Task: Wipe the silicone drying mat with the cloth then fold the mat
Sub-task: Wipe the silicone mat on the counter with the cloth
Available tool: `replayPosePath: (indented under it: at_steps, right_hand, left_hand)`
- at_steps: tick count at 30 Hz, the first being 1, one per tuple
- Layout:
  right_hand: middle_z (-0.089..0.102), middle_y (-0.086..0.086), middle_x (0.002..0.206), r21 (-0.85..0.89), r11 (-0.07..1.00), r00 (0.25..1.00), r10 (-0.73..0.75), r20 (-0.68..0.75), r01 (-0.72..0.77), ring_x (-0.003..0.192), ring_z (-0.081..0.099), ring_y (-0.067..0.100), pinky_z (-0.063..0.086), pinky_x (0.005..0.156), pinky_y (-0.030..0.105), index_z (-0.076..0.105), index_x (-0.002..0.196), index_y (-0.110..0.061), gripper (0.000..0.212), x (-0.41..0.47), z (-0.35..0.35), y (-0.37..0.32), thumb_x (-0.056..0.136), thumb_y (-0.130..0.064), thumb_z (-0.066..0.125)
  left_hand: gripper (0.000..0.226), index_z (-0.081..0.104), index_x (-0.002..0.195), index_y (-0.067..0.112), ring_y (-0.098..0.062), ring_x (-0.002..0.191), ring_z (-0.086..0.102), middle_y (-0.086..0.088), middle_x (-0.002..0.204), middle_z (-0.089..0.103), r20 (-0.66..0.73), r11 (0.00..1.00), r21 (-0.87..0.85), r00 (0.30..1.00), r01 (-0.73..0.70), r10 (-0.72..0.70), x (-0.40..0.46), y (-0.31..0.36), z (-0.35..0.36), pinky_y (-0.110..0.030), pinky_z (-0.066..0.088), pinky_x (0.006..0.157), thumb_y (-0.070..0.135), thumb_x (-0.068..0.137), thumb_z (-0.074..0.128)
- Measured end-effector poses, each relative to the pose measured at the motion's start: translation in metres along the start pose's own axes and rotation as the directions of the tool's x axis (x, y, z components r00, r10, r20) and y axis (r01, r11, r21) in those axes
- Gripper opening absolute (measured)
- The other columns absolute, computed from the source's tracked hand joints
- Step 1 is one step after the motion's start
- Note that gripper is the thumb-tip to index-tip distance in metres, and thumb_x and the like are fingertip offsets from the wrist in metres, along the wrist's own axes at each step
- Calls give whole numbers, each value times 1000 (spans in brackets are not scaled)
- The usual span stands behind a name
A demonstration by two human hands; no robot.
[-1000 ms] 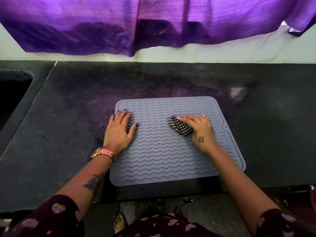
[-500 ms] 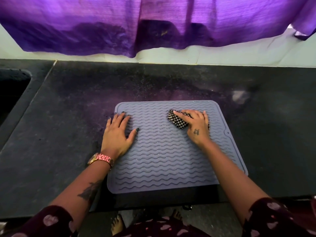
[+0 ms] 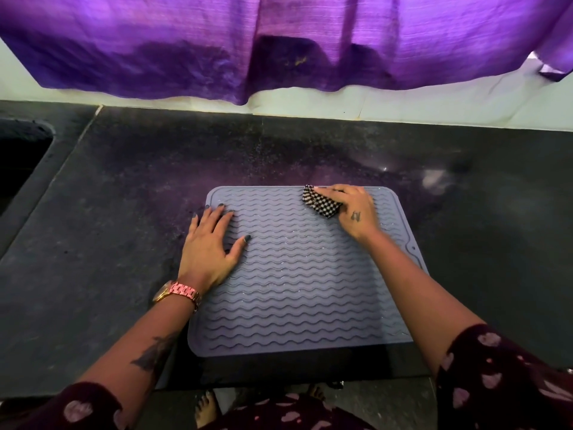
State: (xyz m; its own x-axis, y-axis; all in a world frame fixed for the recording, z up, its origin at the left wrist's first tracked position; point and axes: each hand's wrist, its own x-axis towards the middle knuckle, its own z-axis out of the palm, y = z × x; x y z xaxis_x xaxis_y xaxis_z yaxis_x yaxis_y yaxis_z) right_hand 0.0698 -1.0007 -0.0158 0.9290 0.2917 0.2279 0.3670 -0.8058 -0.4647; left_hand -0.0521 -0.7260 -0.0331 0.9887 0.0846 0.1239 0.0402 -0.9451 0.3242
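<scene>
Purple curtain [image 3: 279, 41] hangs across the back of the scene, its hem falling just short of a pale wall strip that meets a dark speckled stone counter [image 3: 124, 212]. At the far left edge of that counter a dark sink [image 3: 18, 162] is cut in, only partly in view. A grey-lilac silicone mat [image 3: 304, 290] with wavy raised ridges lies flat near the front of the counter, its near edge running right along the counter's front lip and its far rounded corners pointing toward the wall. The left hand [image 3: 210, 246] lies flat with fingers spread and straight, palm down on the mat's left side, the outer fingertips reaching over the left edge onto the stone; a pink-gold watch [image 3: 176, 293] sits on that wrist and a dark tattoo shows on the forearm. The right hand [image 3: 353, 212] is at the mat's far edge, right of centre, its fingers laid over a small bunched black-and-white checked cloth [image 3: 319, 204] and pressing it down against the ridges; the cloth sticks out to the left from under the fingers, and whether the thumb curls round it underneath cannot be told. A small tattoo marks the back of that hand. Both forearms come in from the bottom corners in dark maroon sleeves [image 3: 502, 377] with pale heart shapes, and bare toes show on the floor [image 3: 173, 408] below the counter's edge
</scene>
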Motion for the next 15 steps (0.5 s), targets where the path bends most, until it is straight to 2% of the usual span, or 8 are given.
replayPosePath:
  at_steps: [1, 3, 6, 7, 9, 12, 15]
  right_hand:
    - [59, 2, 125, 7, 1000, 999, 6, -31, -6, 115, 46, 27, 27, 106, 46, 58, 123, -34, 67, 2, -1, 2, 77, 12, 46]
    - [56, 3, 129, -61, 997, 998, 37, -55, -40, 120, 43, 28, 18, 112, 48, 54, 128, -35, 68, 3, 1, 3, 78, 11, 47]
    - [45, 2, 138, -204, 978, 998, 44, 41, -34, 129, 32, 27, 3, 115, 45, 38, 137, -41, 76, 0, 6, 5, 79, 8, 47]
    - [43, 1, 139, -209, 978, 996, 39, 75, -23, 130, 31, 26, 3, 114, 45, 36, 138, -42, 78, 1, 5, 7, 79, 8, 46]
    - [44, 0, 138, -149, 989, 991, 12, 130, 7, 127, 33, 27, 13, 112, 45, 38, 137, -42, 77, 6, -3, 12, 80, 9, 45]
    - [54, 1, 131, -102, 994, 997, -20, 78, 28, 120, 43, 28, 29, 104, 43, 50, 131, -38, 68, 14, -19, 24, 81, 9, 46]
    - [51, 0, 134, -245, 967, 998, 70, 0, -68, 123, 40, 28, 20, 109, 52, 45, 132, -45, 70, 3, -22, 39, 81, 4, 48]
  left_hand:
    - [80, 36, 144, 18, -21, 144, 18, -3, 154, 28, -2, 1000, 1, 1000, 1, -1, 0, 0, 0, -38, 3, 120, 65, 82, 18]
    - [81, 36, 143, 18, -20, 144, 18, -3, 154, 28, -4, 1000, 1, 1000, 1, -1, 0, 0, 0, -38, 2, 120, 65, 81, 18]
    - [81, 36, 143, 18, -20, 144, 18, -3, 154, 28, -4, 1000, 1, 1000, 2, -2, 0, 0, 0, -38, 2, 120, 65, 81, 18]
    - [81, 36, 143, 18, -20, 144, 18, -3, 154, 28, -6, 1000, 1, 1000, 2, -2, 0, 0, 0, -38, 2, 120, 66, 81, 18]
    - [80, 37, 143, 18, -20, 144, 18, -3, 154, 29, -10, 1000, -3, 1000, 0, 0, 0, -1, 1, -38, 2, 120, 66, 81, 19]
    - [79, 37, 142, 18, -20, 144, 18, -3, 153, 30, -24, 1000, -7, 1000, 3, -3, -1, 0, 2, -37, 1, 119, 66, 82, 20]
    - [78, 36, 143, 20, -19, 145, 16, -3, 154, 28, -24, 1000, 3, 1000, 9, -9, 0, -2, 4, -36, 0, 119, 66, 83, 23]
